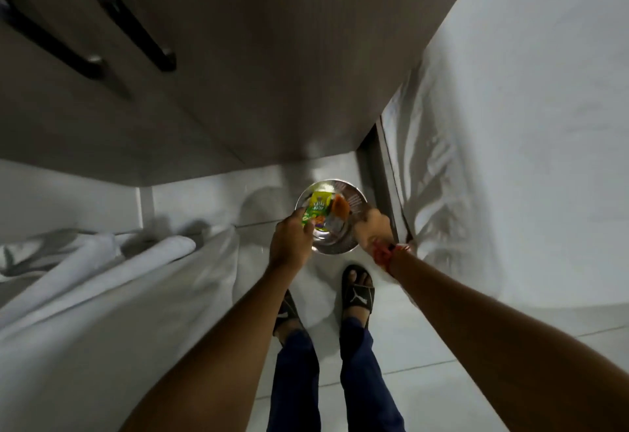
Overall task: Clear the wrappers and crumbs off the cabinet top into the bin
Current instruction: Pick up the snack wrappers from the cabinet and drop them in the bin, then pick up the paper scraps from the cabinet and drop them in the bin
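Both arms are down low, just below the middle of the frame, over the round metal bin (335, 250) standing on the floor by the cabinet's foot. The left hand (290, 244) is pinched shut on the green wrapper (317, 211), holding it right over the bin's mouth. The right hand (372, 230) is at the bin's right rim; an orange wrapper (340, 207) sits close to its fingers, but whether it grips that or the rim, I cannot tell (it is too blurred there). Looks like the drop is on. To do it well: keep both wrappers inside the rim line before the fingers let go, let go low so nothing flutters onto the white sheet (143, 295) at lower left, and steady the bin so it doesn't tip. Crumbs aren't visible from here.
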A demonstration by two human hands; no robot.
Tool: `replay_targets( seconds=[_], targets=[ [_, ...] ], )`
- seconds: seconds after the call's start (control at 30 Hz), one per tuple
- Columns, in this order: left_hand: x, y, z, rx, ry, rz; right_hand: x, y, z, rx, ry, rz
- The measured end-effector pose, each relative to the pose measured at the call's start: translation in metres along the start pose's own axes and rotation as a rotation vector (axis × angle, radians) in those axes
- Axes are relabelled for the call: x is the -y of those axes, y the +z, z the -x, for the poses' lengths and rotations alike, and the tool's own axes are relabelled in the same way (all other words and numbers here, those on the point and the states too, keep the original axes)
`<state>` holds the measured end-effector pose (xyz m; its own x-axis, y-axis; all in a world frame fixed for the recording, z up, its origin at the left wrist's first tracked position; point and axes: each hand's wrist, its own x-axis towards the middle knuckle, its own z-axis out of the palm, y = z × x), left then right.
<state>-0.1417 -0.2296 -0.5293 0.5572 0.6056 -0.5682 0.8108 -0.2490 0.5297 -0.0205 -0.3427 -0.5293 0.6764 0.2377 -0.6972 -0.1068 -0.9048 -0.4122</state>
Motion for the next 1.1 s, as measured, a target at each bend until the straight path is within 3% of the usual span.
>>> replay_targets(
  seconds=[0.17, 0.3, 0.43, 0.57, 0.7, 0.8, 0.97, 1.1],
  targets=[
    [-0.066, -0.079, 0.029, -0.277, 0.258, 0.025, 0.085, -0.058, 0.043, -0.128, -0.495, 0.191],
    [-0.141, -0.186, 0.056, -0.608, 0.621, 0.004, 0.175, -0.134, 0.098, -0.294, -0.829, 0.323],
    [-0.211, -0.29, 0.074, -0.834, 0.834, -0.008, 0.262, -0.203, 0.155, -0.446, -1.088, 0.392],
    [-0.261, -0.384, 0.068, -0.907, 0.732, -0.04, 0.351, -0.249, 0.185, -0.541, -1.23, 0.28],
    [-0.287, -0.445, 0.036, -0.754, 0.426, -0.109, 0.428, -0.269, 0.166, -0.543, -1.158, 0.236],
    [-0.295, -0.46, 0.014, -0.675, 0.273, -0.123, 0.465, -0.272, 0.144, -0.468, -1.188, 0.421],
    [-0.285, -0.448, -0.005, -0.703, 0.268, -0.129, 0.494, -0.264, 0.115, -0.346, -1.157, 0.635],
    [-0.275, -0.446, -0.008, -0.728, 0.318, -0.012, 0.503, -0.259, 0.106, -0.4, -0.988, 0.338]
  ],
)
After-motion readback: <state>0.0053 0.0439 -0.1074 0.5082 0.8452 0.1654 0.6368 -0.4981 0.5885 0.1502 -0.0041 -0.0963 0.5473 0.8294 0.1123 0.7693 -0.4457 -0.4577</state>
